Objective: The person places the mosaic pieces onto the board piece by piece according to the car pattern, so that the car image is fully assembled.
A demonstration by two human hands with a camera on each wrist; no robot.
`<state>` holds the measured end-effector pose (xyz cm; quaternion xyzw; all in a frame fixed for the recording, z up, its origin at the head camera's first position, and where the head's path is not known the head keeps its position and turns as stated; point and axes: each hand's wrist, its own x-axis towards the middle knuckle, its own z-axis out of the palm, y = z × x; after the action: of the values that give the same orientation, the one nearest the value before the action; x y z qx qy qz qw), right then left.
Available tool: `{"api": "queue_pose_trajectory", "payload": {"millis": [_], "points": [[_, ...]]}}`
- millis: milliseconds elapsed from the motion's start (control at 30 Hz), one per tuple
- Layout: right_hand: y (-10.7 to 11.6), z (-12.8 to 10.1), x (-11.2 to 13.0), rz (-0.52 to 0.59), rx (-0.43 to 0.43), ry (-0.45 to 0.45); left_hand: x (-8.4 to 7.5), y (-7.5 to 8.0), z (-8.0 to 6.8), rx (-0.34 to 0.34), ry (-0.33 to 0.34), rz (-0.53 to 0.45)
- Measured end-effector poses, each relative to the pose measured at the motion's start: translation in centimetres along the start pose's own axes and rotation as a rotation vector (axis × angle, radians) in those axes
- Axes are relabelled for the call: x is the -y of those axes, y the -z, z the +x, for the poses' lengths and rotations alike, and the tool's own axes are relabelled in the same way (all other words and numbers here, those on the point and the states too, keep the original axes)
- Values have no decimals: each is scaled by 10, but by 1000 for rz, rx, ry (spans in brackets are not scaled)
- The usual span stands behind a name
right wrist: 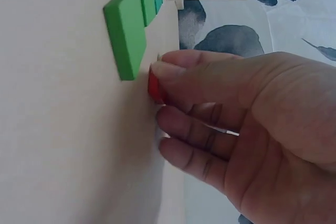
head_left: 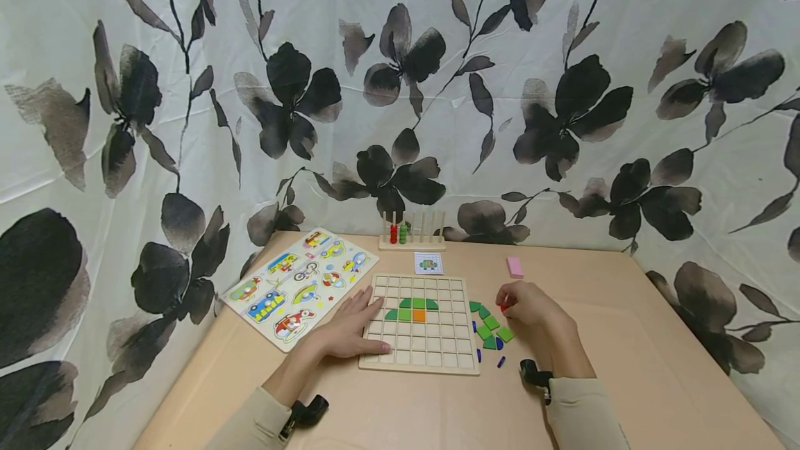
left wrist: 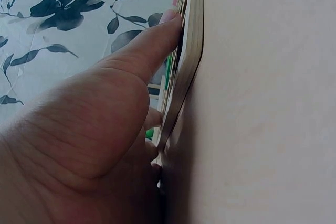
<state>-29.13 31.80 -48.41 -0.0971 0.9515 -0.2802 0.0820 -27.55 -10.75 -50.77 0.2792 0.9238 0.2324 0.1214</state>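
Note:
A wooden grid board lies on the table, with several green pieces and an orange square set in its upper middle cells. My left hand rests on the board's left side, fingers spread and thumb along the near part. In the left wrist view the thumb lies over the board's edge. To the right of the board, my right hand pinches a small red block between thumb and fingertips, close over the table. Loose green blocks and small blue pieces lie between that hand and the board.
Behind the board is a small pattern card, and farther back a wooden peg rack with red and green beads. A pink block lies at the back right. A colourful vehicle picture board is at the left. A floral curtain hangs behind.

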Motion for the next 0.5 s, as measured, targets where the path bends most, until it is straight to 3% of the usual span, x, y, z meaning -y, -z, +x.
{"api": "queue_pose_trajectory", "payload": {"millis": [500], "points": [[10, -6, -14, 134, 98, 25, 2, 0, 1, 8, -5, -2]]}}
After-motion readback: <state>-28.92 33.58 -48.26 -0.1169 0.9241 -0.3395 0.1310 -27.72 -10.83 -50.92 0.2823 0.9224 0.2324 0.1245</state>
